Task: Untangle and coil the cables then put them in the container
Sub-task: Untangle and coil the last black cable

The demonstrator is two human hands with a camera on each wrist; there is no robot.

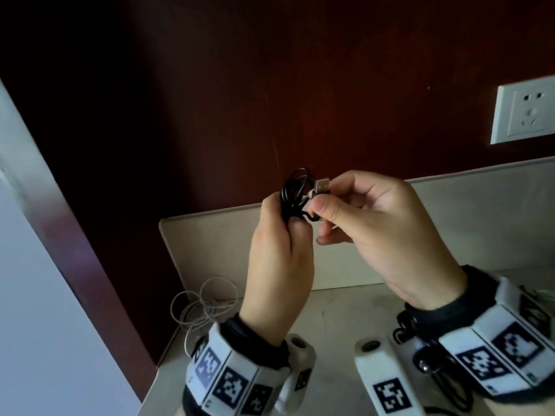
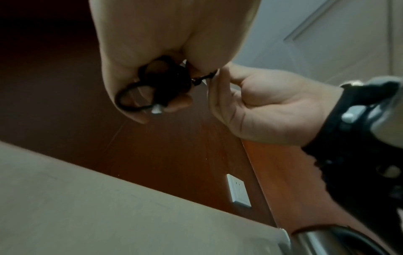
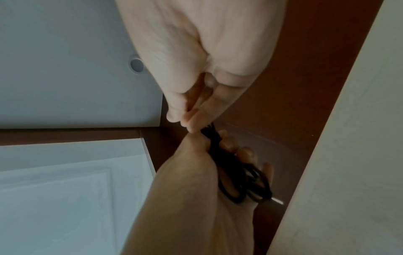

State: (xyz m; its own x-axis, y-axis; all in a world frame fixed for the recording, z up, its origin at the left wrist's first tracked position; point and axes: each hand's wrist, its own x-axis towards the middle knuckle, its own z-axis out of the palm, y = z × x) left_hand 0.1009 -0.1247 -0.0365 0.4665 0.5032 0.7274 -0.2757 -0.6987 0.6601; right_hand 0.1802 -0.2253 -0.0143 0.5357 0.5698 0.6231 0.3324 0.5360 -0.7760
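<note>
A black cable (image 1: 295, 192) is wound into a small coil, held up in front of the dark red wall. My left hand (image 1: 279, 235) grips the coil, fingers curled round its loops (image 2: 139, 96). My right hand (image 1: 360, 214) pinches the cable's free end just behind its silver USB plug (image 1: 322, 186), right next to the coil. From the right wrist view the black coil (image 3: 240, 179) lies across the left palm. A white cable (image 1: 204, 304) lies in loose tangled loops on the counter, lower left. No container is in view.
The pale stone counter (image 1: 330, 313) has a low backsplash (image 1: 210, 244) against the wall. A white wall socket (image 1: 525, 115) sits at the upper right. A white door or panel (image 1: 36, 265) stands at the left. A metal cylinder (image 2: 327, 241) shows in the left wrist view.
</note>
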